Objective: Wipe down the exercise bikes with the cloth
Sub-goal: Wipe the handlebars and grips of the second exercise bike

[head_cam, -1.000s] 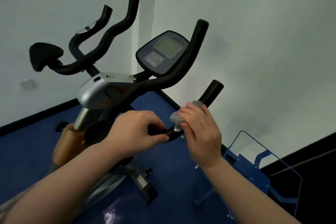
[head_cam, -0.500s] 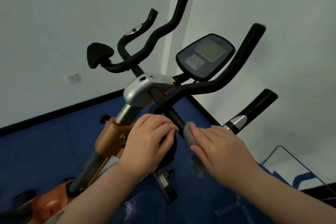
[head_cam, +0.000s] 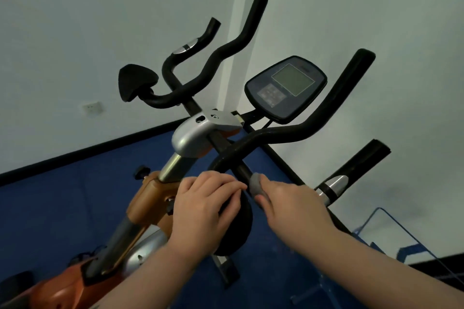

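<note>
An orange and silver exercise bike (head_cam: 153, 198) fills the view, with black handlebars (head_cam: 296, 133) and a dark console (head_cam: 286, 89). A small grey cloth (head_cam: 256, 184) is pressed against the black central handlebar tube under my right hand (head_cam: 293, 206), whose fingers are closed over it. My left hand (head_cam: 203, 211) rests curled on a round black elbow pad just left of the cloth. Most of the cloth is hidden beneath my right hand.
A second black elbow pad (head_cam: 135, 84) sits at the far left of the handlebars. A blue wire rack (head_cam: 391, 241) stands on the blue floor (head_cam: 50, 208) at the lower right. White walls (head_cam: 75, 20) meet in a corner behind the bike.
My right hand slid the cloth from the right side grip inward along the bar to the central tube. The view shifted, so the bike sits further right and higher.
</note>
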`<action>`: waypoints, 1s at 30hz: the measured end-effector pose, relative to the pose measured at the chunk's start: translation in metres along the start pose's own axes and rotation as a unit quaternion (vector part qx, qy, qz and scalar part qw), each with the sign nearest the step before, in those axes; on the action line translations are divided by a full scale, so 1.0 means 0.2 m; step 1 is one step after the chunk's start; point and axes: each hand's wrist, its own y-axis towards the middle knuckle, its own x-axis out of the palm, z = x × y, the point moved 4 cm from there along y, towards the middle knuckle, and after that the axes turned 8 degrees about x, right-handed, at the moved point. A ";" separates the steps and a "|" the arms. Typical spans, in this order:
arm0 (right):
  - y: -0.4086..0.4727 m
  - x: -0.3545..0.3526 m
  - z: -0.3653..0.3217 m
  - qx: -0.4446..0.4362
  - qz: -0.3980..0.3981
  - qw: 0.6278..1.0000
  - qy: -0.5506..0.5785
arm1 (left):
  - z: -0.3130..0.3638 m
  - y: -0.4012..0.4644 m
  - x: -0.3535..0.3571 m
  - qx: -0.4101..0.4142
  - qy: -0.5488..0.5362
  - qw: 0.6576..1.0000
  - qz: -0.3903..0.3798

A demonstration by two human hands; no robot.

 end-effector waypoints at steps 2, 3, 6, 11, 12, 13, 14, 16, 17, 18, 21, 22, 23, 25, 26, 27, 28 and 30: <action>0.16 0.01 -0.05 0.056 -0.024 0.997 0.056 | -0.01 0.01 0.01 0.002 0.002 1.000 0.009; 0.21 0.01 -0.07 0.066 -0.033 0.994 0.075 | -0.01 0.01 0.01 0.002 0.002 1.000 0.010; 0.17 0.00 -0.04 0.071 -0.026 0.992 0.104 | -0.01 0.01 0.01 0.003 -0.003 1.000 0.005; 0.11 0.00 0.02 0.091 -0.033 0.987 0.124 | -0.02 0.01 0.01 -0.005 -0.007 1.000 0.005; 0.16 0.01 0.00 0.109 -0.055 0.982 0.145 | -0.02 0.00 0.01 -0.004 -0.008 1.000 0.004; 0.19 0.01 -0.02 0.116 -0.069 0.978 0.162 | -0.02 0.00 0.01 -0.002 -0.010 1.000 0.001; 0.21 0.01 -0.03 0.113 -0.072 0.977 0.169 | -0.02 0.00 0.01 0.001 -0.012 1.000 -0.002; 0.15 0.01 -0.01 0.084 -0.051 0.988 0.120 | -0.01 -0.01 0.01 0.004 -0.011 1.000 -0.010; 0.09 0.00 0.01 0.064 -0.029 0.994 0.081 | -0.01 -0.01 0.01 0.003 -0.011 1.000 -0.012; 0.01 -0.01 0.02 0.045 -0.013 0.998 0.047 | -0.01 -0.01 0.01 0.002 -0.014 1.000 -0.012; 0.03 -0.02 0.00 0.030 -0.025 0.998 0.045 | -0.01 0.00 0.00 0.001 -0.023 1.000 0.004; 0.10 -0.02 -0.02 0.036 -0.042 0.998 0.041 | -0.01 0.01 0.00 0.004 -0.023 1.000 0.004; 0.15 -0.01 -0.04 0.057 -0.055 0.995 0.064 | -0.01 0.01 0.00 0.006 -0.023 1.000 0.001; 0.18 0.00 -0.06 0.093 -0.066 0.985 0.129 | -0.01 0.00 0.00 0.009 -0.025 1.000 -0.003; 0.15 0.00 -0.04 0.094 -0.061 0.985 0.132 | -0.01 0.00 0.00 0.011 -0.027 1.000 -0.003; 0.10 0.00 -0.02 0.084 -0.050 0.988 0.117 | 0.00 0.00 0.00 0.013 -0.028 1.000 -0.003; 0.05 -0.01 0.00 0.071 -0.044 0.993 0.087 | 0.00 0.00 0.00 0.014 -0.030 0.999 -0.002; 0.03 -0.03 0.02 0.068 -0.042 0.995 0.054 | -0.01 0.00 -0.01 0.013 -0.035 0.999 0.007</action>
